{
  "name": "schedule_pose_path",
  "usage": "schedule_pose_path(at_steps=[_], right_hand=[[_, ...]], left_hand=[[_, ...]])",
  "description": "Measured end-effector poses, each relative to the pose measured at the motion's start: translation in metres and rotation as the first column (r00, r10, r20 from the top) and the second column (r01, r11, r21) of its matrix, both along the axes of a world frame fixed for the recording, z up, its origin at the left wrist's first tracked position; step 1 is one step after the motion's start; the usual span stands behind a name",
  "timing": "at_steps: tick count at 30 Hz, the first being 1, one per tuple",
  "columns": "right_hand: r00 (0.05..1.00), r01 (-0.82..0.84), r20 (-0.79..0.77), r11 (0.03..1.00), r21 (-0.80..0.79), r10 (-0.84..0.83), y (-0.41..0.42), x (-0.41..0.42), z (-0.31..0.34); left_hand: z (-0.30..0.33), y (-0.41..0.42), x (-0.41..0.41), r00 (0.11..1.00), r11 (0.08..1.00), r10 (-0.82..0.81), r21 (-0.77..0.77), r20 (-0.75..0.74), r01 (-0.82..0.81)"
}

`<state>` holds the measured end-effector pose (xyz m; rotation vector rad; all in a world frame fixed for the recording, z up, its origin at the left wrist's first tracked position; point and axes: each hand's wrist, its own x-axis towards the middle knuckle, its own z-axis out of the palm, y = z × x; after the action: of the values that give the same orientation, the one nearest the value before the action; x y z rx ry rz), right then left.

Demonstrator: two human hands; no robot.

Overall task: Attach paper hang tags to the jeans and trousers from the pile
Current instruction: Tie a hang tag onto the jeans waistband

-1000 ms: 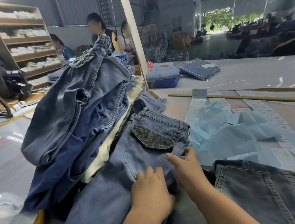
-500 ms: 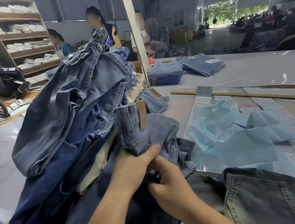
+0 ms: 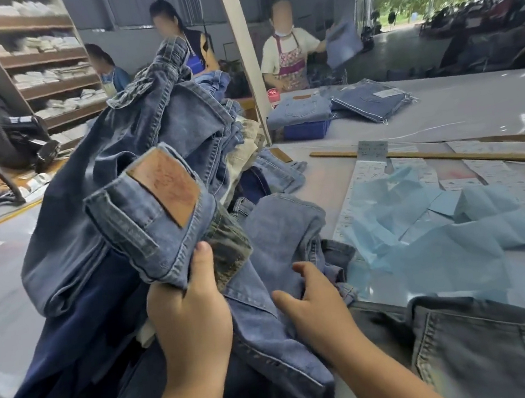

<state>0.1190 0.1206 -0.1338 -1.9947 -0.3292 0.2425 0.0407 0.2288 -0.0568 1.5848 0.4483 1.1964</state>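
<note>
Head view shows my left hand (image 3: 191,318) gripping the jeans (image 3: 155,217) by the waistband at nine o'clock of my right hand (image 3: 316,310), which rests loose-fingered on denim, pile (image 3: 136,138) at eleven, tags (image 3: 454,229) at two.

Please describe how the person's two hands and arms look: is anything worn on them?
Both the left hand and the right hand are bare: no gloves, rings or watch visible. Both forearms are uncovered too; no sleeve reaches into the picture. Fingernails look short.
</note>
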Motion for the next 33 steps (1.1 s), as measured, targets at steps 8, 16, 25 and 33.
schedule_pose_path(at_steps=[8, 16, 25, 33], right_hand=[[0.993, 0.113, -0.007, 0.992, -0.046, -0.114, 0.003, 0.016, -0.008], [0.98, 0.152, 0.044, 0.867, 0.475, -0.196, -0.014, -0.015, 0.019], [0.794, 0.118, 0.526, 0.926, 0.358, -0.305, -0.049, -0.096, 0.026], [0.606, 0.124, 0.755, 0.967, 0.221, -0.25, -0.083, -0.111, 0.02]], left_hand=[[-0.006, 0.0, -0.01, 0.994, 0.999, 0.04, 0.014, -0.104, -0.039], [0.001, 0.014, -0.017, 0.991, 0.994, 0.102, -0.036, -0.089, -0.105], [0.002, -0.011, -0.016, 0.835, 0.981, -0.126, 0.06, -0.535, 0.187], [-0.014, -0.065, -0.024, 0.653, 0.835, -0.419, 0.016, -0.631, 0.55]])
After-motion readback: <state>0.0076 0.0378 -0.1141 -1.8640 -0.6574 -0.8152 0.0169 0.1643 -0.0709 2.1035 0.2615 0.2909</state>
